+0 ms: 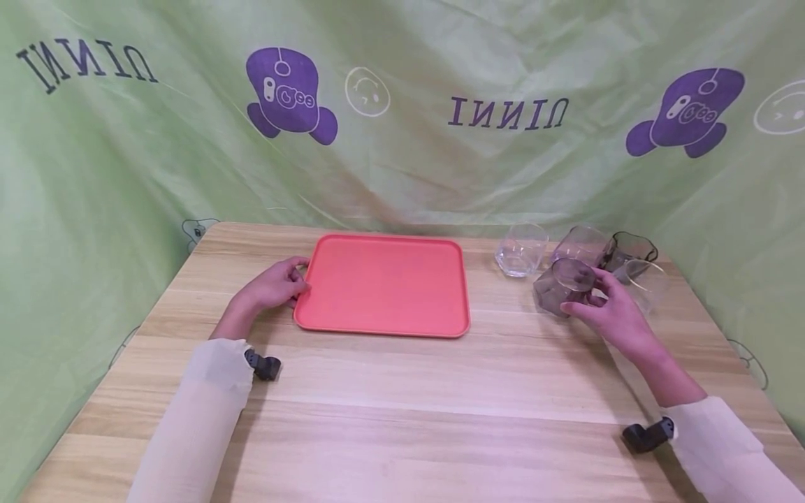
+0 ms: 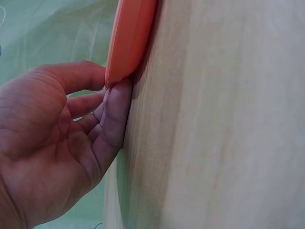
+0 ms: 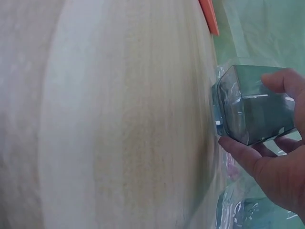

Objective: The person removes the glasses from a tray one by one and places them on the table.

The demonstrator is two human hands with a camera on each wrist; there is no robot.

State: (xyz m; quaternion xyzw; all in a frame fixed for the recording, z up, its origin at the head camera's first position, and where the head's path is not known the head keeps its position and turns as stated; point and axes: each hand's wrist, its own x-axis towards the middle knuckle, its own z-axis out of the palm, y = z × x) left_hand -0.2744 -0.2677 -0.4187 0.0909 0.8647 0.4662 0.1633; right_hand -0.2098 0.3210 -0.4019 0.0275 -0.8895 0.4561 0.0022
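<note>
At the left of the table, my left hand (image 1: 277, 285) pinches the left rim of a red rectangular tray (image 1: 383, 286). In the left wrist view the thumb lies on one side of the tray's edge (image 2: 131, 40) and the fingers on the other, close to the wood. On the right, my right hand (image 1: 613, 314) grips a smoky grey tumbler (image 1: 553, 293) between thumb and fingers. The right wrist view shows this tumbler's faceted body (image 3: 259, 107) near the tabletop; whether its base touches the wood I cannot tell.
Around the held tumbler stand a clear glass (image 1: 520, 251), a purplish glass (image 1: 581, 241), a dark glass (image 1: 632, 246) and a clear gold-rimmed glass (image 1: 648, 286), partly behind my right hand. A green printed curtain (image 1: 402, 168) hangs behind the wooden table (image 1: 402, 419).
</note>
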